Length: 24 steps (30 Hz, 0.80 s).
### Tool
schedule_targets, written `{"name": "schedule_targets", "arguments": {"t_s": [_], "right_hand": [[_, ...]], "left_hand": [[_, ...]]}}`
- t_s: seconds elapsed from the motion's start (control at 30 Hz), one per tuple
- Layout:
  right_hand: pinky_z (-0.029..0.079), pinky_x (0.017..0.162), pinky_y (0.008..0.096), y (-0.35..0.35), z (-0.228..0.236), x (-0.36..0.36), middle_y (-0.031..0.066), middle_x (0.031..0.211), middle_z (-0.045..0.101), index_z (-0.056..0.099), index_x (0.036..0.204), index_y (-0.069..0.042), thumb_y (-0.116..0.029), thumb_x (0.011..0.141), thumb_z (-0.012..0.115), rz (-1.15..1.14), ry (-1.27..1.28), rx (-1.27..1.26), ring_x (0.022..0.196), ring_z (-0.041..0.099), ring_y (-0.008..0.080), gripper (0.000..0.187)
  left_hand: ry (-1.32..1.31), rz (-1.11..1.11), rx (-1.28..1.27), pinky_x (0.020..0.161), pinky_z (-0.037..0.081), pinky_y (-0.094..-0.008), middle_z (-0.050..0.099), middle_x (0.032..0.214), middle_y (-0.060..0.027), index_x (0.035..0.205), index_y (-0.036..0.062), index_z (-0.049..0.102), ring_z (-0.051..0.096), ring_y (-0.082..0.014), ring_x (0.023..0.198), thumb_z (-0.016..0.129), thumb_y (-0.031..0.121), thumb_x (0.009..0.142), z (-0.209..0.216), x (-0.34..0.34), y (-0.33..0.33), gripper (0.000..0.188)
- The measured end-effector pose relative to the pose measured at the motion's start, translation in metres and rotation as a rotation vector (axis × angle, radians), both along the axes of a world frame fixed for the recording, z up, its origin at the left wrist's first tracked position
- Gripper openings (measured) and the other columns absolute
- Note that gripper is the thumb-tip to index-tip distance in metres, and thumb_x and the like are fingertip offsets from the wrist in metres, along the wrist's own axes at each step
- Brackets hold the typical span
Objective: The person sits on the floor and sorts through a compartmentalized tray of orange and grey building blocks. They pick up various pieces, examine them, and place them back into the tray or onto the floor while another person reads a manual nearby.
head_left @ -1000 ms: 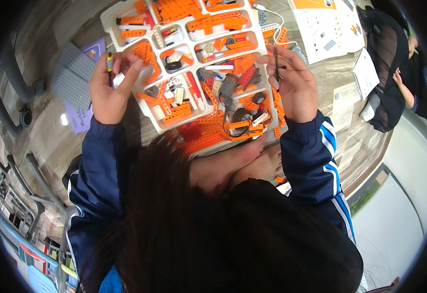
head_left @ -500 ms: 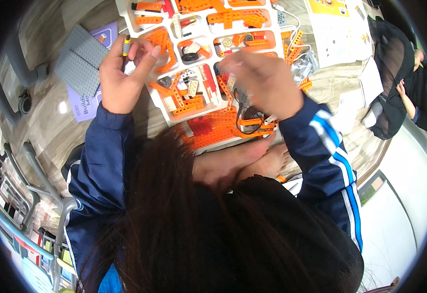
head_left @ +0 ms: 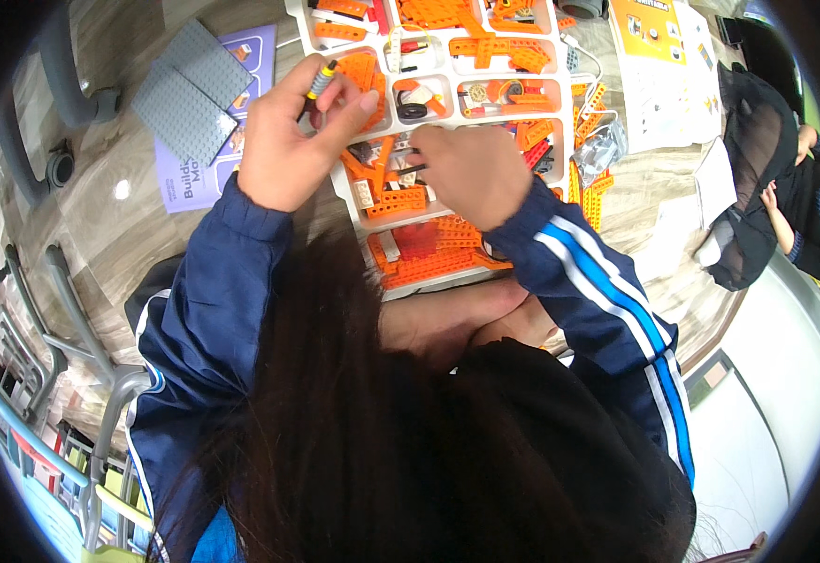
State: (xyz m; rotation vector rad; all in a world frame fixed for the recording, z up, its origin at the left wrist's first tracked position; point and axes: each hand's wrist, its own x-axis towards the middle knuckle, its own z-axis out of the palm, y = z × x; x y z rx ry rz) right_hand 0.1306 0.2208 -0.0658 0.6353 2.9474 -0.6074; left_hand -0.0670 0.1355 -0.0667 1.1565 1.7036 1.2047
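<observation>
My left hand (head_left: 290, 145) is raised over the left side of a white compartment tray (head_left: 397, 221). Its fingers pinch a short black rod with yellow and grey rings (head_left: 321, 81). Over the tray's near left compartment, my right hand (head_left: 477, 171) is closed, and a thin dark rod (head_left: 412, 170) sticks out from its fingertips. Orange building pieces (head_left: 400, 201) lie in that compartment, partly covered by the right hand. Beyond them a small black tyre (head_left: 412, 111) rests in another compartment. Flat orange and red pieces (head_left: 419, 246) fill the tray's near section.
Grey studded plates (head_left: 189, 108) lie on a purple booklet (head_left: 180, 183) at the left. To the right are a clear plastic bag (head_left: 601, 150), a white cable (head_left: 586, 61) and printed sheets (head_left: 659, 84). Another person's hand (head_left: 772, 199) shows at far right; chair frames (head_left: 67, 281) stand left.
My right hand has moved left and down over the near left compartment, and a dark rod now shows at its fingertips. The left hand keeps the ringed rod; the whole view has shifted slightly.
</observation>
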Motion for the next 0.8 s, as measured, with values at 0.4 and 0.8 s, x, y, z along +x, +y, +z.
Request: {"name": "schedule_targets", "arguments": {"t_s": [0.4, 0.8], "right_hand": [[0.04, 0.06, 0.0227, -0.007, 0.047, 0.032, -0.0048, 0.075, 0.059, 0.068, 0.093, 0.0, -0.024, 0.097, 0.066, -0.671, 0.131, -1.295, 0.069, 0.048, 0.0027, 0.024], [0.022, 0.045, 0.0242, -0.069, 0.042, 0.029, -0.0053, 0.058, 0.035, 0.053, 0.101, -0.01, -0.02, 0.101, 0.047, -0.787, 0.32, -2.1, 0.047, 0.03, 0.0047, 0.011]], "left_hand": [[-0.372, -0.229, -0.091, 0.069, 0.047, -0.0244, 0.058, 0.076, -0.0014, 0.097, 0.0013, 0.054, 0.051, -0.0069, 0.076, 0.077, 0.009, 0.088, 0.005, 0.038, -0.01, 0.026], [-0.546, -0.327, -0.096, 0.066, 0.041, -0.0235, 0.05, 0.076, 0.0009, 0.073, 0.0111, 0.033, 0.046, -0.0084, 0.07, 0.066, -0.018, 0.075, 0.028, 0.029, -0.037, 0.044]]}}
